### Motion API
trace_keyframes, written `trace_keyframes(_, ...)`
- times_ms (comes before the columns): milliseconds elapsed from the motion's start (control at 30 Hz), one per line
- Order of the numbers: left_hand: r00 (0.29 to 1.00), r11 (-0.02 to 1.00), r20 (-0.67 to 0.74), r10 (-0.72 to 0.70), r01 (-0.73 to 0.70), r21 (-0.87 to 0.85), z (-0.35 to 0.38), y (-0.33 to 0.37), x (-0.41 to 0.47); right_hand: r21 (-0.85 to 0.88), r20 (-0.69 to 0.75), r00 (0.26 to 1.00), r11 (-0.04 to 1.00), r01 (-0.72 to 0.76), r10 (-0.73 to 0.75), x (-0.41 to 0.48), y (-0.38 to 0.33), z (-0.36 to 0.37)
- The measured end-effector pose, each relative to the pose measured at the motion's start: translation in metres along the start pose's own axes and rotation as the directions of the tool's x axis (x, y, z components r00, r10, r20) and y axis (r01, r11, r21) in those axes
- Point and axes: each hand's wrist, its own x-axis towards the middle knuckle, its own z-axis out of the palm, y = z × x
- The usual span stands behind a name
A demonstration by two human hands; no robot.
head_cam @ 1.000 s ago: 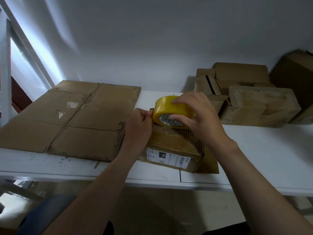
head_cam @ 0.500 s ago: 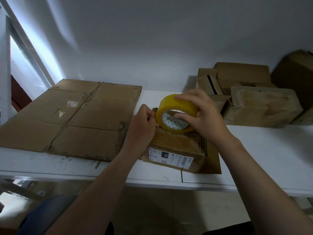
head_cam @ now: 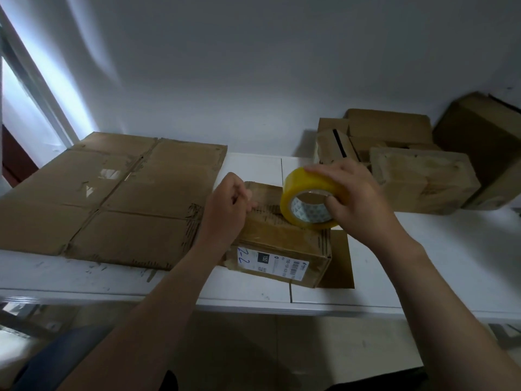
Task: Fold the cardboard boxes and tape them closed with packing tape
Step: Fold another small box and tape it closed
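The yellow packing tape roll (head_cam: 310, 185) is grasped by the right hand (head_cam: 359, 200) and stood on edge atop the small cardboard box (head_cam: 277, 239) on the white table (head_cam: 428, 249). The left hand (head_cam: 227, 211) is curled at the box's left edge; what its grip holds cannot be told.

This looks like a plain packing or storage room. A scuffed white table (head_cam: 423, 263) stands against a bare white wall (head_cam: 253, 80), with a window (head_cam: 17, 108) past the table's left end. On the table are a flattened cardboard sheet (head_cam: 112, 198), a pile of brown cartons (head_cam: 408, 170) at its far right, a small box with a shipping label (head_cam: 282, 241) and a roll of yellow packing tape (head_cam: 307, 190).
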Motion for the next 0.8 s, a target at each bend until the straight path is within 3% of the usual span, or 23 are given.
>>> trace_keyframes(100, 1.000, 1.000, 0.002, 0.010, -0.010, 0.026, 0.001, -0.001, -0.002, 0.298, 0.029, 0.995, 0.949, -0.103, 0.099, -0.011, 0.007, 0.008)
trace_keyframes(167, 1.000, 1.000, -0.016, 0.002, -0.001, 0.022, 0.001, -0.003, -0.001, 0.379, 0.041, 0.991, 0.916, -0.133, 0.127, -0.017, 0.009, 0.011)
trace_keyframes(267, 1.000, 1.000, -0.018, -0.010, 0.010, 0.012, 0.001, -0.004, 0.002, 0.365, 0.041, 0.996, 0.926, -0.094, 0.085, -0.022, 0.009, 0.007)
trace_keyframes(467, 0.998, 0.999, -0.017, -0.053, 0.052, -0.011, 0.001, -0.005, 0.005, 0.097, -0.042, 0.999, 0.995, 0.005, -0.001, -0.021, 0.021, -0.016)
trace_keyframes(633, 0.992, 0.989, 0.002, -0.127, 0.127, -0.080, -0.002, -0.010, 0.007, 0.374, -0.097, 0.968, 0.910, -0.179, 0.231, -0.031, 0.020, -0.004)
trace_keyframes(800, 0.990, 0.986, -0.033, -0.135, 0.131, -0.106, -0.028, -0.014, 0.014, 0.313, -0.109, 0.974, 0.937, -0.155, 0.198, -0.032, 0.006, 0.006)
